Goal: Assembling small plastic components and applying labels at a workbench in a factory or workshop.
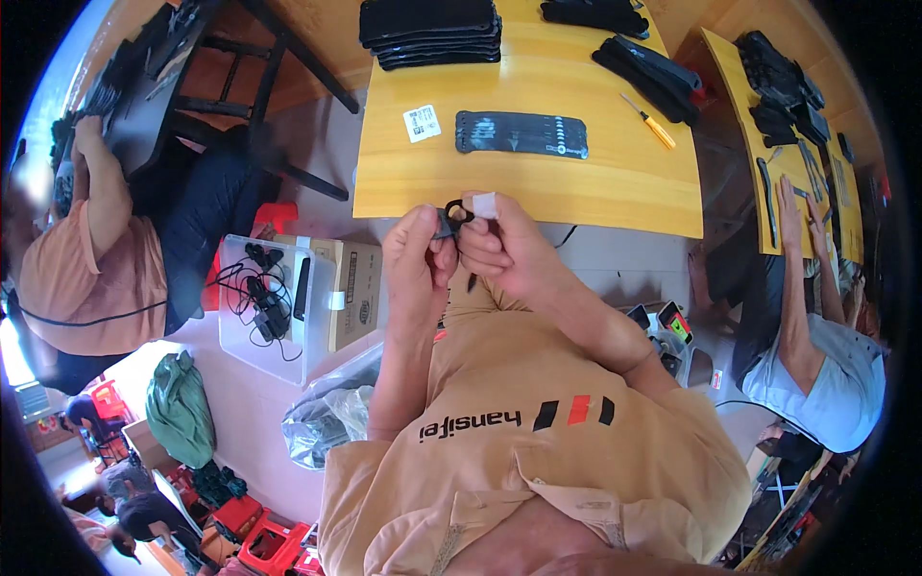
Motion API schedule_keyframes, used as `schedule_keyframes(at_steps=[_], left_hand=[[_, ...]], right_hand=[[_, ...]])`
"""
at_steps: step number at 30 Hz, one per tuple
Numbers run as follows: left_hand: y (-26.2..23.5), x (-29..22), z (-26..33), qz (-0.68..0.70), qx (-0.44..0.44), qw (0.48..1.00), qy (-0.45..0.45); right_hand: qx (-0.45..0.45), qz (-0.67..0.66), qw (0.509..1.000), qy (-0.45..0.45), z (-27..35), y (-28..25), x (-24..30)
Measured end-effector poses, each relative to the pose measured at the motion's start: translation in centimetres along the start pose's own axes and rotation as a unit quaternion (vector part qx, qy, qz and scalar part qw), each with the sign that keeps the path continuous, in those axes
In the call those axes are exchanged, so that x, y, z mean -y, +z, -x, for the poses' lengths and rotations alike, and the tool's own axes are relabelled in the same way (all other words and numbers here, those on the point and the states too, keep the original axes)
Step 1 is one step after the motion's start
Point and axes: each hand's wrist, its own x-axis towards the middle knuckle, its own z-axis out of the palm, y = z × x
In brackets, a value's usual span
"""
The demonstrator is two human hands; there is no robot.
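- Just below the near edge of the yellow tabletop (615, 182), both hands meet around a small black ring part (453, 213).
- Left hand (415, 257) pinches it closed.
- Right hand (499, 248) grips it too, holding a white tab (484, 204).
- On the tabletop beyond lie a black strap (521, 133) and a yellow screwdriver (650, 122).

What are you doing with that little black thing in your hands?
Both hands are pinching a small black part with a ring just in front of a yellow table. The left hand grips it from the side, and the right hand also holds a small white tag. On the table lie a flat black strip, a white label, a yellow-handled screwdriver and stacks of black pieces.
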Motion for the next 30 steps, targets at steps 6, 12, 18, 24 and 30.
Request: schedule_keyframes(at_steps=[6, 12, 18, 24, 30], left_hand=[[0.4, 0.9, -0.3, 0.052, 0.002, 0.999, 0.013], [0.5, 1.7, -1.0, -0.195, -0.03, 0.978, 0.063], [0.8, 1.3, -0.6, -0.187, -0.035, 0.981, 0.047], [-0.2, 0.6, -0.4, -0.01, 0.011, 0.998, -0.06], [-3.7, -2.4, 0.1, 0.022, -0.074, 0.995, -0.059]], right_hand=[[-0.008, 0.028, 1.0, -0.008, 0.3, -0.8, 0.3], [-0.049, 0.359, 0.916, -0.174, 0.6, -0.5, 0.1], [-0.028, 0.408, 0.898, -0.164, 0.3, -1.6, -0.2], [-0.087, 0.147, 0.98, -0.1, 1.5, -0.8, -0.1], [-0.133, 0.087, 0.98, -0.119, 3.7, -4.1, 3.5]])
